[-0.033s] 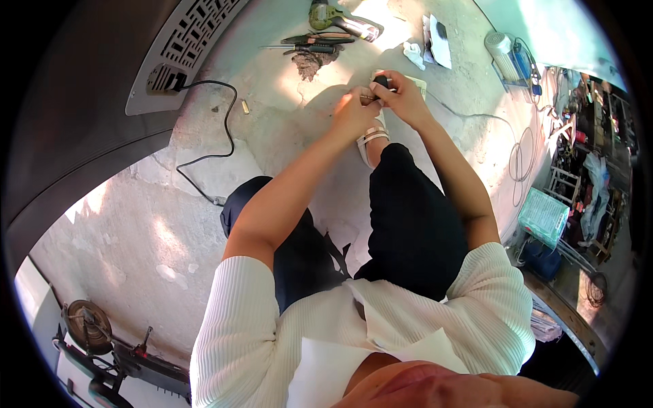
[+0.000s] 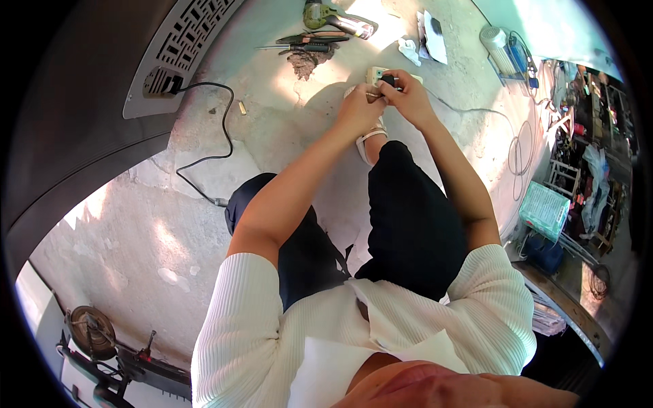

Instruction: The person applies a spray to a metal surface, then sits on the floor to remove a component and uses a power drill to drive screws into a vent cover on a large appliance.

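My right hand (image 2: 410,102) is closed, its fingertips pinching a small black plug (image 2: 388,80). Just beside it, my left hand (image 2: 358,109) has its fingers drawn together against the right fingertips. What the left fingers hold, if anything, is hidden. Under and beyond both hands lies a cream power strip (image 2: 374,72) with socket holes on its left end; the hands cover much of it. The plug is at the strip's near side, and I cannot tell whether it touches a socket. My sandalled foot (image 2: 373,144) is right below the hands.
A green cordless drill (image 2: 323,15), a screwdriver (image 2: 303,48) and pliers (image 2: 316,37) lie at the top. Crumpled white paper (image 2: 409,50) is right of them. A black cord (image 2: 230,129) runs from a dark machine (image 2: 75,102) on the left. An electric motor (image 2: 500,46) stands at right.
Both hands have shifted slightly right and down, with the black plug. The power strip's socketed left end now shows beyond the fingers. The whole view has moved a little.
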Motion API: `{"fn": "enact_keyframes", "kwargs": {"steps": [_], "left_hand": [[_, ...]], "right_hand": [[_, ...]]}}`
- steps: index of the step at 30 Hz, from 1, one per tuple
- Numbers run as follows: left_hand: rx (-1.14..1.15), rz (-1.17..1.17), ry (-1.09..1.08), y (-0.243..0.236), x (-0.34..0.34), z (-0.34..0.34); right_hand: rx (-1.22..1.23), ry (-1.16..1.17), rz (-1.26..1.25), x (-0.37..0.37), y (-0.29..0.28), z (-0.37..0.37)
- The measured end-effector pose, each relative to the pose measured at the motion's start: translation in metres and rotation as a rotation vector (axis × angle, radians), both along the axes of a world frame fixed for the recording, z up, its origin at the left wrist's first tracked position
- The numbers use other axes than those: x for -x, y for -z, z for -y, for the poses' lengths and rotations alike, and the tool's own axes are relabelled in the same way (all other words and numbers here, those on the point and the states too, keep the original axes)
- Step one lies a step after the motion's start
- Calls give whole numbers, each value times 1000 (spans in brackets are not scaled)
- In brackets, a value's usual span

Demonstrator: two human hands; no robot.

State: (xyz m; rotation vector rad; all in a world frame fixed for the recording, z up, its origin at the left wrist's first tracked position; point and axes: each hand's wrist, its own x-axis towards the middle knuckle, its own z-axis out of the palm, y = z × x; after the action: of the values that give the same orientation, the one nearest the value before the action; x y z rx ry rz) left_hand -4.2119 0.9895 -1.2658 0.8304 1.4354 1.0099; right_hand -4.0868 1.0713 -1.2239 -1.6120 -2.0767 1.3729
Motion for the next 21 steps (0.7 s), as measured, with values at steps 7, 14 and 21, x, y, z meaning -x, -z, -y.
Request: {"fn": "enact_keyframes", "kwargs": {"steps": [7,14,21], "left_hand": [[8,-152,346,62,-28,-2],[35,-614,381,57,20,2],[30,-541,534,29,-12,16]], "right_hand": [[-108,279,-105,-95,-50,19],[-1,202,134,-149,11,-4],[-171,-26,308,-97,101,-22]]}}
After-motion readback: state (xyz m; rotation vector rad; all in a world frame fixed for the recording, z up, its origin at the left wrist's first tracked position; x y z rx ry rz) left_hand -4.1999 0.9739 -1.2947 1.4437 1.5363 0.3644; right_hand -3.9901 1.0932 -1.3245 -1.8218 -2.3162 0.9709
